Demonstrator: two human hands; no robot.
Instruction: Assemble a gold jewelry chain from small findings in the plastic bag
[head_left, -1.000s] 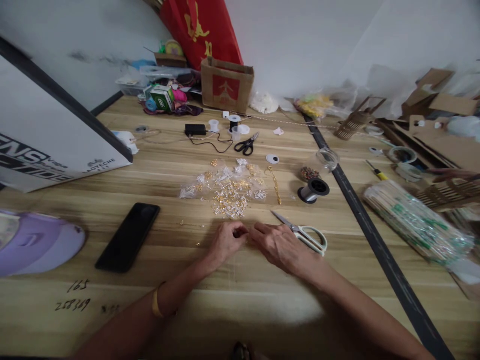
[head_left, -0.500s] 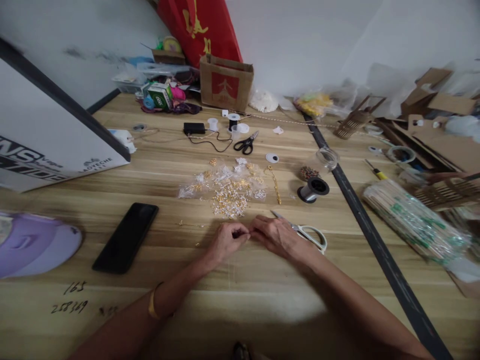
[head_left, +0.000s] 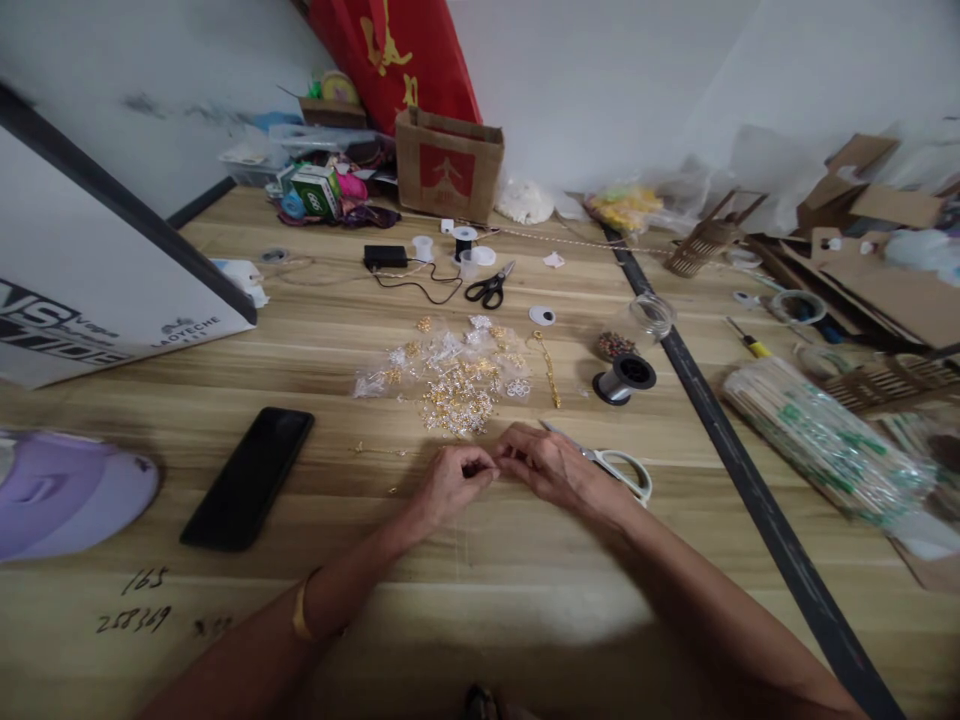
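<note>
My left hand [head_left: 452, 482] and my right hand [head_left: 541, 462] meet at the fingertips low over the table, both pinched closed. Whatever sits between the fingers is too small to make out. From beside my left hand a thin gold chain [head_left: 381, 450] runs leftward across the wood. A tiny gold piece [head_left: 392, 490] lies below it. Just beyond my hands spreads a pile of gold and clear beads [head_left: 459, 395]. White-handled scissors [head_left: 626, 470] lie partly behind my right hand. A gold chain bracelet [head_left: 551, 370] rests to the right of the pile.
A spool of silver wire [head_left: 624, 380] stands right of the pile, near a heap of dark beads [head_left: 616, 345]. Black-handled scissors [head_left: 490, 288] lie farther back. A black phone [head_left: 247, 478] and a purple cap [head_left: 75, 495] are on the left; wrapped sticks [head_left: 829, 440] lie on the right.
The whole view has shifted slightly. My hands stay together at the same spot, with only a small shift in the right fingers.
</note>
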